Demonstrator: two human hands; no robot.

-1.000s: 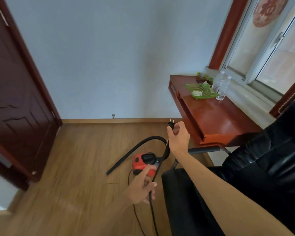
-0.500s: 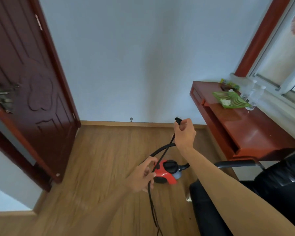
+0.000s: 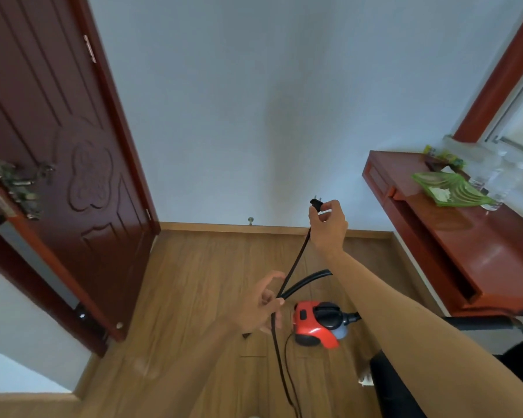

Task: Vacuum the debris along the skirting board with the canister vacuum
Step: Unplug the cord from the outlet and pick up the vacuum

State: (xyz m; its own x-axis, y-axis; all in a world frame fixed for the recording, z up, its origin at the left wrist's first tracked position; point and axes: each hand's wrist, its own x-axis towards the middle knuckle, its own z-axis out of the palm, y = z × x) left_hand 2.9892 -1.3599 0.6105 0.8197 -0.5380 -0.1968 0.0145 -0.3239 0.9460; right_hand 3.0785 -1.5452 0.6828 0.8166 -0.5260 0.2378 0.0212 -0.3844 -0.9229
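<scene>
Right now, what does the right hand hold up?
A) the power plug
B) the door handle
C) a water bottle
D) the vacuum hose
A: the right hand pinches the power plug, prongs up; its cord runs down through the left hand.

Probably a home room: panelled door [image 3: 58, 164], desk [image 3: 465, 245], wood floor [image 3: 194, 297]

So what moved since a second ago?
The right hand lifted the plug higher, so more cord stretches between the hands. The left hand still holds the cord lower down. The red vacuum stayed on the floor.
</scene>
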